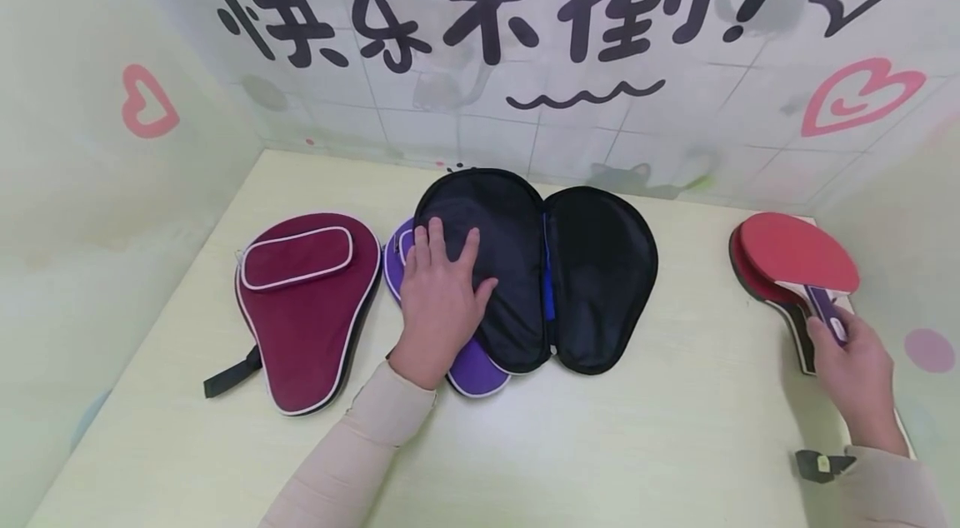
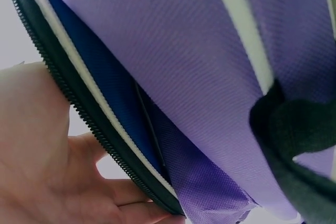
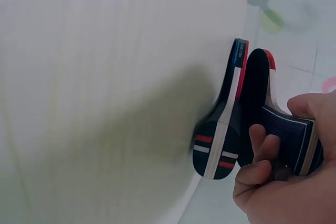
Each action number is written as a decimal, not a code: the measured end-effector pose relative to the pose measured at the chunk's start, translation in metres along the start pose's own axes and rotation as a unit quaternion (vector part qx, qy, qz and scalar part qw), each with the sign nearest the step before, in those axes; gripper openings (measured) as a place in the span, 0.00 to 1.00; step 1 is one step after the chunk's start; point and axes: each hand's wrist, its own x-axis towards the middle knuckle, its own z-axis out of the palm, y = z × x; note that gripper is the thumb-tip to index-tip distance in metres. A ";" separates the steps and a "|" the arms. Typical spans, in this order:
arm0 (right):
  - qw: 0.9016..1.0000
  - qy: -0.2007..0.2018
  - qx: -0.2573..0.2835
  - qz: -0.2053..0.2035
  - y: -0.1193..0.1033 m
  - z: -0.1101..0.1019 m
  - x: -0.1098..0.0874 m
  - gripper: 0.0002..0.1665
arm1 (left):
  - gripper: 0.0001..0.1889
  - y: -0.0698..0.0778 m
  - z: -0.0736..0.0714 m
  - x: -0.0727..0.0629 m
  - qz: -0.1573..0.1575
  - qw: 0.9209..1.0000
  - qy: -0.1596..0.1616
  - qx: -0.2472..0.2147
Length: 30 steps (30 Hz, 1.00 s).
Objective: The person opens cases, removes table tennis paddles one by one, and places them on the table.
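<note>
At the right end of the table my right hand (image 1: 858, 370) grips a red table tennis bat (image 1: 798, 253) by its purple handle. Partly under it is a second bat (image 1: 804, 336) with a dark handle; the right wrist view shows the striped end of that bat's handle (image 3: 214, 153) beside the gripped one. My left hand (image 1: 442, 303), fingers spread, rests on the left half of an unzipped black-lined bat case (image 1: 600, 278). That case lies spread flat, overlapping a purple bat case (image 1: 480, 374). In the left wrist view, purple fabric (image 2: 157, 61) and a zipper edge fill much of the frame.
A maroon bat case (image 1: 307, 311) with white piping lies at the left, its black strap (image 1: 232, 374) pointing outward. The pale table (image 1: 600, 453) meets a printed wall (image 1: 465, 128) at the back and side walls at left and right.
</note>
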 end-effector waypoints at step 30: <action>0.997 0.034 -0.071 0.003 -0.031 0.007 -0.011 0.36 | 0.36 0.000 0.001 -0.001 0.003 1.000 0.008 -0.020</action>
